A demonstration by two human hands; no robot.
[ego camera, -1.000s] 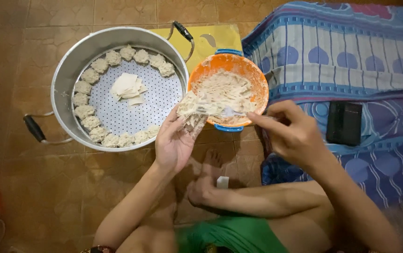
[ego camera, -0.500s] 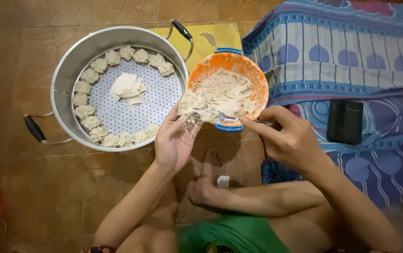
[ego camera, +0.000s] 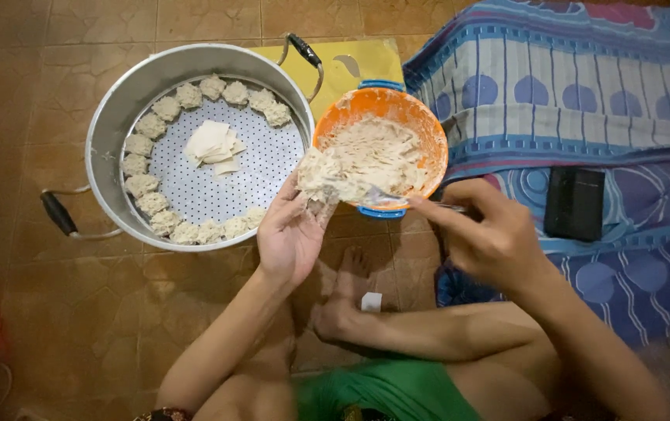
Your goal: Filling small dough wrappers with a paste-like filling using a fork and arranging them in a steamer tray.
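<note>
Metal spoon (ego camera: 397,199) in right hand (ego camera: 491,234) lies sideways, bowl toward wrapper (ego camera: 318,181).

Counting now: sixteen dumplings (ego camera: 142,185) ringing the steamer tray from twelve o'clock round through nine to six. One steel pot (ego camera: 117,101), one orange bowl (ego camera: 428,132) at its three o'clock, one pile of wrappers (ego camera: 212,146) at tray centre, one black wallet (ego camera: 574,204).
</note>
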